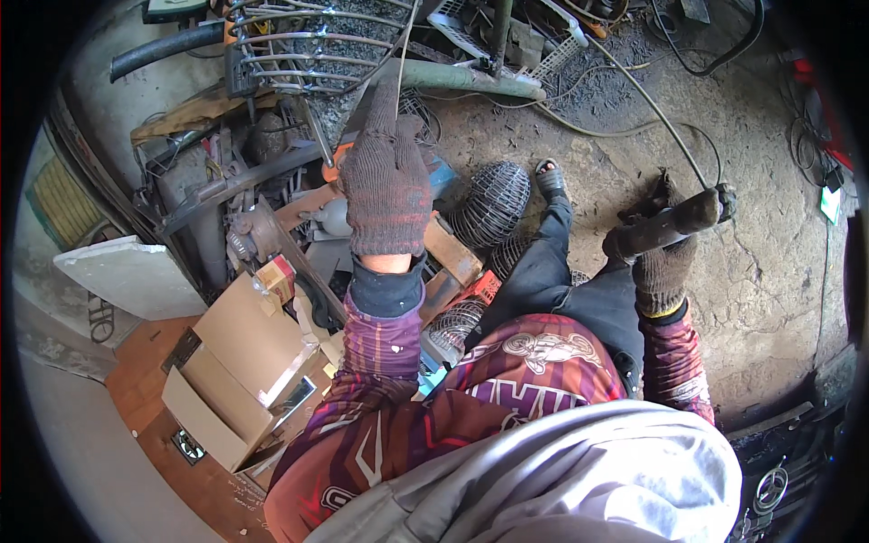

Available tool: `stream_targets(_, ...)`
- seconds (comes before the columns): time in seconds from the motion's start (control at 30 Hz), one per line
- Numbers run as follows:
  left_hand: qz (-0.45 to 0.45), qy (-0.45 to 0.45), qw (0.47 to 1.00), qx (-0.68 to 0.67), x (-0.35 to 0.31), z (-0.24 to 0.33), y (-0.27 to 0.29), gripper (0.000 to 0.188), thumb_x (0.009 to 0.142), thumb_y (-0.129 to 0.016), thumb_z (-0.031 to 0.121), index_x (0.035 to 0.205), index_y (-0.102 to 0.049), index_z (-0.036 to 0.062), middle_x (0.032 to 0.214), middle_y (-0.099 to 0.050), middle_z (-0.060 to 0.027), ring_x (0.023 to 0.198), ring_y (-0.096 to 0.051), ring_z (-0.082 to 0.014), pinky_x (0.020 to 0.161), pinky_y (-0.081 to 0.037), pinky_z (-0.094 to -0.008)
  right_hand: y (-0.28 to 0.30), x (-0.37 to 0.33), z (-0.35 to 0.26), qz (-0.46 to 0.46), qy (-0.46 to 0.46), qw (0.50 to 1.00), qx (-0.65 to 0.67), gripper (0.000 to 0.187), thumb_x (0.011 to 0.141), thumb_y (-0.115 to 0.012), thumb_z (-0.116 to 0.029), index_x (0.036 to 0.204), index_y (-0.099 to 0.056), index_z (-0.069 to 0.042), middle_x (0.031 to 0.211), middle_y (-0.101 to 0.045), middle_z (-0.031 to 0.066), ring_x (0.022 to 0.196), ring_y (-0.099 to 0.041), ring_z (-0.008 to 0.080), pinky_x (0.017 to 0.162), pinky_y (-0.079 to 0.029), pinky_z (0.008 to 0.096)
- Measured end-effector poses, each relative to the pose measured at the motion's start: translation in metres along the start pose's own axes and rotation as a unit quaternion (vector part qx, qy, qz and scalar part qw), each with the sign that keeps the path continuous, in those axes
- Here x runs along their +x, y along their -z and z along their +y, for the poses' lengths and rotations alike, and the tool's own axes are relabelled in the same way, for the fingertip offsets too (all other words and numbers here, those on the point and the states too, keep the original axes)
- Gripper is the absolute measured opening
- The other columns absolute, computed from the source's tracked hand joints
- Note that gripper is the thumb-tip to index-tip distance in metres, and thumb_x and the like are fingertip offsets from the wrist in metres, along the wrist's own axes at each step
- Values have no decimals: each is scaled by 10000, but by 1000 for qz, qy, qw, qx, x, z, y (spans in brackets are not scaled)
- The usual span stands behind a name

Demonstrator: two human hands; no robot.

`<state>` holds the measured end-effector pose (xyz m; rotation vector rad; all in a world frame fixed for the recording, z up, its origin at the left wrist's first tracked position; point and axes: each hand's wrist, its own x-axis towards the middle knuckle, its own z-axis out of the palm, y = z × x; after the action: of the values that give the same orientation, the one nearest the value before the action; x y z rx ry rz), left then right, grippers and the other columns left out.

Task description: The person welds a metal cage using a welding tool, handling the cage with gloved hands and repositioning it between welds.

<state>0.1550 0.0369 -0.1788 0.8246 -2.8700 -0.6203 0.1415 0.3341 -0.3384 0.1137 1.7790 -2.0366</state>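
At centre frame the gloved left hand [387, 181] reaches up, fingers extended, to steady the curved grey wire grille [312, 45] at upper left, while the gloved right hand [665, 258] at right grips a cabled black cylindrical tool handle [674, 223].

Two gloved hands [387, 181]; one cardboard box [240, 371]; one welding torch [674, 222].

Dark brown knit gloves cover the left hand [385, 176] and the right hand [659, 262], which grips a black handle [672, 224]. The sleeves [385, 348] show maroon and purple stripes. The cardboard box [237, 362] is tan, the wire cage [496, 204] dark grey, the floor [760, 271] cracked grey-brown.
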Motion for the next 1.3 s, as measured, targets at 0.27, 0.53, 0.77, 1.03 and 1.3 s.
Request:
stream_targets(0.27, -12, -3, 1000, 3, 2, -4, -3, 468, 966, -464, 187, 1415, -483, 57, 991, -687, -171, 682, -692, -199, 622, -542, -312, -4, 3, -5, -33, 20, 991, -127, 427, 802, -773, -257, 1126, -589, -48, 994, -657, 69, 918, -649, 223, 802, -502, 373)
stream_targets(0.53, -30, -5, 998, 56, 3, 3, -1, 518, 942, -509, 70, 1455, -434, 77, 1022, -695, -136, 902, -666, -296, 789, -522, -358, -20, 20, 3, -99, 47, 982, -152, 444, 803, -734, -254, 1167, -575, -55, 1011, -635, 84, 957, -621, 261, 844, -476, 396)
stream_targets(0.77, -1, 8, 999, 35, 2, 4, -4, 480, 953, -504, 63, 1432, -467, 69, 1012, -699, -160, 872, -683, -302, 756, -535, -367, -66, 52, -13, -71, 171, 968, -171, 323, 765, -737, -229, 1020, -622, -67, 777, -662, 21, 726, -642, 210, 668, -490, 351)
stream_targets(1.03, 4, 9, 1000, 19, 4, 11, -1, 461, 961, -449, 160, 1401, -494, 30, 966, -710, -194, 899, -694, -291, 813, -516, -376, -94, 60, -3, -72, 201, 959, -186, 343, 836, -663, -252, 1127, -604, -81, 1038, -640, 102, 958, -618, 284, 814, -482, 400)
stream_targets(1.3, -7, 26, 999, 32, 6, 3, -3, 486, 944, -512, 50, 1428, -462, 48, 1025, -671, -230, 916, -662, -366, 799, -516, -430, -103, 64, -2, -57, 214, 953, -204, 394, 853, -654, -313, 1168, -588, -86, 1100, -613, 112, 1013, -591, 302, 851, -470, 414)
